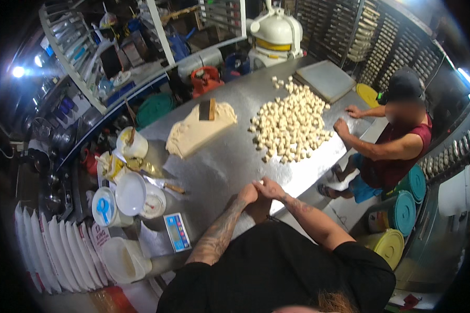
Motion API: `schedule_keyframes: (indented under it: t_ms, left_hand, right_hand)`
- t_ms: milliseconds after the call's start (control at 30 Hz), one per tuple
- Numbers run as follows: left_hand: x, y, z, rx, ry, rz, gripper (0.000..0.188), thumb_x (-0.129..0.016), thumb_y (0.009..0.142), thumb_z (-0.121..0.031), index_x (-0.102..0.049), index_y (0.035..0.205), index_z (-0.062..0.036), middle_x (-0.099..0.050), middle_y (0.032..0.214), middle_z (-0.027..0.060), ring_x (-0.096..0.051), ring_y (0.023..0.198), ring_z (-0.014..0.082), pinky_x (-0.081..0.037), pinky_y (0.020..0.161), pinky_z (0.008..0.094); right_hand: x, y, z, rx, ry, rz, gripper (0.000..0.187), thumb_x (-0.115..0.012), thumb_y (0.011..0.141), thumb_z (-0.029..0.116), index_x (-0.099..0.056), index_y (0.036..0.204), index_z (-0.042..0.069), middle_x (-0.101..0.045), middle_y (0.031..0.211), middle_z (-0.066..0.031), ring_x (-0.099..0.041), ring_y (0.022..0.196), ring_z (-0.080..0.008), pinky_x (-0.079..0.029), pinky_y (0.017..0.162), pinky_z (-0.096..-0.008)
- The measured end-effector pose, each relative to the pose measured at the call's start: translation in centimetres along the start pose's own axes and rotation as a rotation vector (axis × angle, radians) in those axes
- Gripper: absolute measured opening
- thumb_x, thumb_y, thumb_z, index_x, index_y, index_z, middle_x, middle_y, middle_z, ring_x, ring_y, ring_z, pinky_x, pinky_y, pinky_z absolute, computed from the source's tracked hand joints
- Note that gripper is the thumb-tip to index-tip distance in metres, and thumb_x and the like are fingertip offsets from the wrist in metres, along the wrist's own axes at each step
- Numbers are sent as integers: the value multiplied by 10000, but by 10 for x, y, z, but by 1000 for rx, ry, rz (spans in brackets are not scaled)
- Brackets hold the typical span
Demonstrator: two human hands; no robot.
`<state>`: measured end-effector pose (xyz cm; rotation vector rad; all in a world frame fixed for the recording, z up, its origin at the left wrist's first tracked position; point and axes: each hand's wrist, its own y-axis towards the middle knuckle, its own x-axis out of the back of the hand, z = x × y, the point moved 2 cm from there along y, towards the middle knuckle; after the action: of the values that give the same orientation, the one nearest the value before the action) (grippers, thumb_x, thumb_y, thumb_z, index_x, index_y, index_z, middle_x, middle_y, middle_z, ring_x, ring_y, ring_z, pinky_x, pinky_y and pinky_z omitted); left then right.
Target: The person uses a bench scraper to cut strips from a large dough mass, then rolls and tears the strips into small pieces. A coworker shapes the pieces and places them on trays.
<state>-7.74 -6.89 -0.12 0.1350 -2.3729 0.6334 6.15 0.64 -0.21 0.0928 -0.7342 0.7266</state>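
At the near edge of the steel table, my left hand and my right hand meet with fingers curled in. A small pale spot shows between the fingertips; what they hold, if anything, is too small to name. Beyond them lies a wide heap of small cut dough pieces. Left of the heap rests a large slab of dough, with a dough scraper on top. A knife and a digital scale are to the left of my hands.
Across the table's right side stands a co-worker, hands by the heap. White tubs and a clear plastic container line the left. A flat metal tray lies at the far end. Lidded buckets stand at right.
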Motion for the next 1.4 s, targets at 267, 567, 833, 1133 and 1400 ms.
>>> schedule_keyframes:
  t_ms: [267, 567, 833, 1133, 1400]
  left_hand:
    - [20, 18, 0, -93, 298, 158, 454, -591, 984, -379, -712, 1219, -11, -675, 1243, 286, -635, 1186, 464, -502, 1010, 519]
    - [9, 49, 23, -193, 218, -13, 452, -752, 884, -317, -672, 1234, -43, -745, 1088, 211, -711, 1058, 391, -543, 920, 459]
    - [6, 10, 8, -160, -161, -75, 430, -710, 891, -190, -661, 1305, -84, -724, 1157, 233, -671, 1143, 422, -523, 953, 470]
    - [-5, 39, 0, -98, 185, 25, 426, -626, 954, -377, -714, 1122, 5, -706, 1088, 301, -674, 1053, 464, -536, 898, 515]
    - [13, 106, 38, -83, -92, 44, 408, -681, 968, -336, -695, 1230, -24, -733, 1037, 185, -665, 920, 268, -520, 819, 423]
  right_hand:
    - [18, -15, 15, -19, 101, 528, 395, -577, 996, 356, -685, 1214, 45, -723, 991, -206, -690, 830, -410, -553, 749, -480]
    - [150, 71, 101, 385, -649, -461, 436, -691, 867, 124, -662, 1299, 173, -436, 1530, -189, -441, 1394, -466, -414, 1106, -518]
    - [22, -3, 18, 187, -148, 99, 528, -611, 967, 519, -723, 981, 3, -717, 958, -255, -687, 958, -451, -539, 841, -504]
    - [25, 11, 19, 78, -163, 85, 544, -495, 999, 501, -727, 1043, 11, -716, 1001, -289, -699, 983, -450, -536, 863, -503]
    - [128, 58, 92, 344, -374, -309, 390, -584, 891, 110, -715, 1251, 184, -545, 1425, -166, -509, 1328, -384, -402, 1087, -520]
